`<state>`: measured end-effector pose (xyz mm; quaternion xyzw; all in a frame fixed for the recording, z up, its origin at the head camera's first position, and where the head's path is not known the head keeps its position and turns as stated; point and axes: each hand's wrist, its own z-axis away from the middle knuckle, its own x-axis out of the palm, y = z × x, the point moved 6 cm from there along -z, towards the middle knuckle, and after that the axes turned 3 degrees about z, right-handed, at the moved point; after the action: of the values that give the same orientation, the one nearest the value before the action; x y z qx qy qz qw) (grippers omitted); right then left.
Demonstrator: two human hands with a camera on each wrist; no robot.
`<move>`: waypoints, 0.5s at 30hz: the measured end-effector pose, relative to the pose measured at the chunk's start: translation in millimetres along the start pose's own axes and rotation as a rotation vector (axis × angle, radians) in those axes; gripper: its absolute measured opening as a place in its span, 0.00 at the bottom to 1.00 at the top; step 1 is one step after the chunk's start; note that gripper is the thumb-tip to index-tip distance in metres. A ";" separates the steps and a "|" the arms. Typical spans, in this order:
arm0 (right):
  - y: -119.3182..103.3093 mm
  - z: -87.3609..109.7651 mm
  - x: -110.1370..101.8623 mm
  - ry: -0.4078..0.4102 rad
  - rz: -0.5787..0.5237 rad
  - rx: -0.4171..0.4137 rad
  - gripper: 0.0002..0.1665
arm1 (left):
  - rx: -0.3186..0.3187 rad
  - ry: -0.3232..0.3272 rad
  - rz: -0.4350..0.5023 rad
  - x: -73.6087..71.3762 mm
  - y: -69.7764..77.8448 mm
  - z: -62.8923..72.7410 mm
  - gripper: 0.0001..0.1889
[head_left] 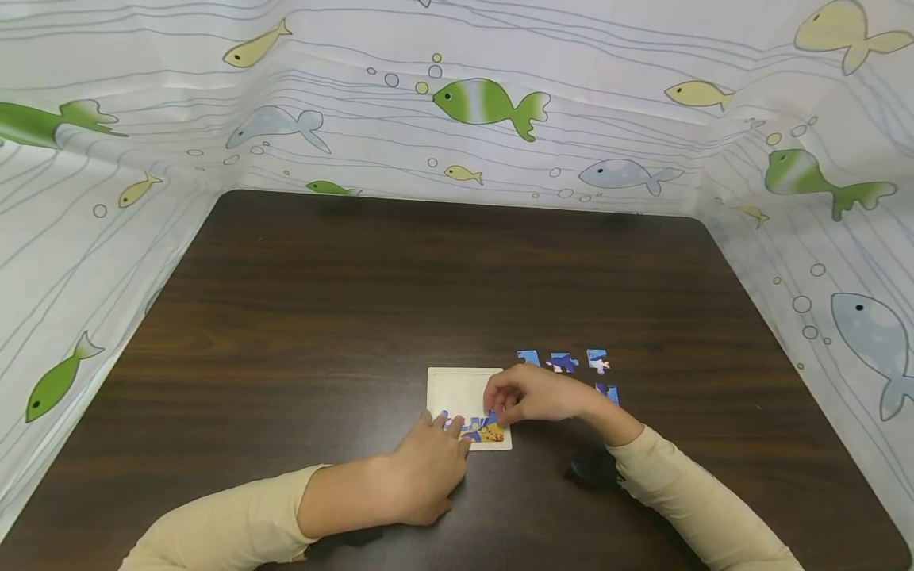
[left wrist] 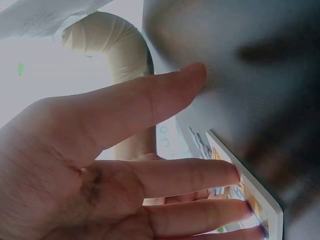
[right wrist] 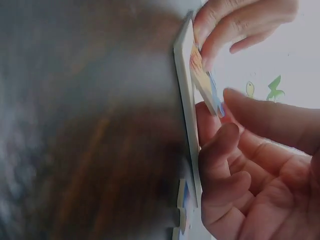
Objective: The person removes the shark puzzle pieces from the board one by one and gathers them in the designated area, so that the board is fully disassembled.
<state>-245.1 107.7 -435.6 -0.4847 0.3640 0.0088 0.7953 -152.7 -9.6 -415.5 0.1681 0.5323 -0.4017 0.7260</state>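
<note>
A square wooden puzzle tray (head_left: 464,388) with a pale rim lies near the table's front. Blue and orange puzzle pieces (head_left: 474,433) cover its near part; the far part shows bare wood. My left hand (head_left: 427,469) reaches in from the left, its straight fingertips on the pieces and its thumb held apart. At the tray's right side, my right hand (head_left: 531,394) pinches a puzzle piece (right wrist: 206,82) between thumb and index finger. That piece stands tilted up from the tray in the right wrist view. Its other fingers curl close beside the rim.
Several loose puzzle pieces (head_left: 562,362) lie right of the tray, behind the right hand; one (head_left: 608,392) is partly hidden by the wrist. A dark object (head_left: 593,469) shows under the right forearm. White fish-patterned sheeting (head_left: 385,159) surrounds the dark wooden table (head_left: 321,317).
</note>
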 end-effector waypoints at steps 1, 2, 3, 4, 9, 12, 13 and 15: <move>-0.2 -0.1 0.4 0.001 0.002 0.003 0.06 | 0.000 -0.002 0.002 -0.1 0.2 0.0 0.40; -0.5 -0.3 0.7 0.005 0.008 0.006 0.06 | 0.001 -0.005 0.001 0.0 0.2 0.0 0.40; -0.9 -0.4 0.9 0.009 0.015 0.009 0.06 | 0.000 -0.005 0.000 -0.1 0.2 -0.1 0.40; -1.3 -0.4 1.0 0.013 0.022 0.011 0.06 | 0.000 -0.006 0.001 -0.3 0.2 0.0 0.40; -1.9 3.4 -2.4 0.046 0.022 0.038 0.07 | -0.002 -0.018 0.015 -1.0 -1.4 0.4 0.40; 1.3 9.9 -8.2 0.071 0.011 0.069 0.06 | -0.004 -0.036 0.033 -1.3 -2.9 1.2 0.40; 3.3 12.7 -10.3 0.076 0.003 0.086 0.06 | -0.006 -0.040 0.041 -1.6 -3.4 1.7 0.40; 7.7 19.7 -15.2 0.086 -0.005 0.117 0.05 | -0.008 -0.038 0.055 -2.5 -4.5 2.6 0.39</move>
<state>-247.9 132.2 -427.3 -0.4383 0.3964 -0.0353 0.8060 -154.7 -13.1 -411.5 0.1723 0.5153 -0.3825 0.7473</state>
